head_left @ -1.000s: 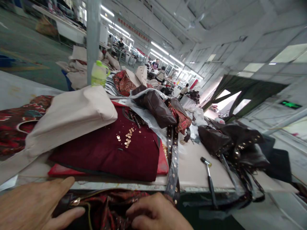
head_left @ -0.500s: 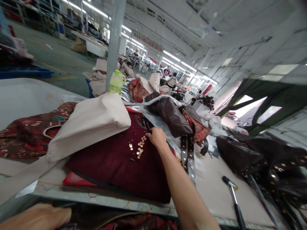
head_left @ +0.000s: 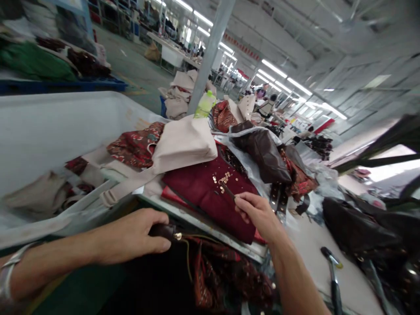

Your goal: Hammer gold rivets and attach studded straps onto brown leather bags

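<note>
My left hand (head_left: pixel 133 236) grips the dark strap end (head_left: pixel 164 231) of a red patterned bag (head_left: pixel 223 273) that hangs below the table edge. My right hand (head_left: pixel 259 214) is closed in a pinch on a thin dark strip (head_left: pixel 226 189) with a brass tip, held above a dark red cloth (head_left: pixel 206 190). Several small brass studs (head_left: pixel 225 178) lie scattered on that cloth just beyond the strip.
A beige bag (head_left: pixel 183 142) lies left of the cloth, brown leather bags (head_left: pixel 265 151) behind it. A studded belt (head_left: pixel 277 197) hangs off the pile. A hammer (head_left: pixel 333 275) lies at the right. A grey pillar (head_left: pixel 211 50) and green bottle (head_left: pixel 204 105) stand behind. People work far off.
My right hand has drawn back from the studs on the cloth, now pinching the dark strip. The left hand has closed on the bag's strap. The view has swung left.
</note>
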A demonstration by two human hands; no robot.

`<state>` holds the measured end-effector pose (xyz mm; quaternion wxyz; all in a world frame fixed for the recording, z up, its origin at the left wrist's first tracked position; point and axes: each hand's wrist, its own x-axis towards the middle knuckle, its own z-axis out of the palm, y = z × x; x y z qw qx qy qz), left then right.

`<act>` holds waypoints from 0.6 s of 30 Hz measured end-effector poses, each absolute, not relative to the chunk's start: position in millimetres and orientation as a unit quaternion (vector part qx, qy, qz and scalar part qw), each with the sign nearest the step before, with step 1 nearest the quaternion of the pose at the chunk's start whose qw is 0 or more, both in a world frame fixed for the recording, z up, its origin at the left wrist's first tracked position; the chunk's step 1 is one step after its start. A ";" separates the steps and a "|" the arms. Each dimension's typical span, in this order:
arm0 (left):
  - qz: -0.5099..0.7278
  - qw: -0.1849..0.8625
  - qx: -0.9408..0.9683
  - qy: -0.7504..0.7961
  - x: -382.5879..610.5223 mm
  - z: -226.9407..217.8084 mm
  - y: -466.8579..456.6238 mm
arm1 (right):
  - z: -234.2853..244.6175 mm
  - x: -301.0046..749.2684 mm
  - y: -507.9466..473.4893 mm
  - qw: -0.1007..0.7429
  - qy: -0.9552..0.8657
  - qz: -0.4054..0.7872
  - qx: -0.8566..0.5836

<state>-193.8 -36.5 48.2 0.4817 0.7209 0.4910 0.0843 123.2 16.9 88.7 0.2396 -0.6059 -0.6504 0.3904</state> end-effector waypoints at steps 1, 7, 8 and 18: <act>0.076 0.494 0.708 0.499 -193.0 53.3 -39.0 | 91.3 118.7 -6.9 0.247 -0.632 0.436 -0.591; 0.105 0.500 0.703 0.495 -185.8 73.5 -59.8 | 95.3 89.6 -94.4 0.189 -0.596 0.524 -0.579; 0.113 0.499 0.706 0.490 -184.7 75.4 -63.6 | 94.9 86.4 -99.4 0.183 -0.599 0.529 -0.573; 0.140 0.449 0.718 0.513 -173.6 87.5 -88.0 | 104.9 80.0 -123.0 0.155 -0.629 0.502 -0.573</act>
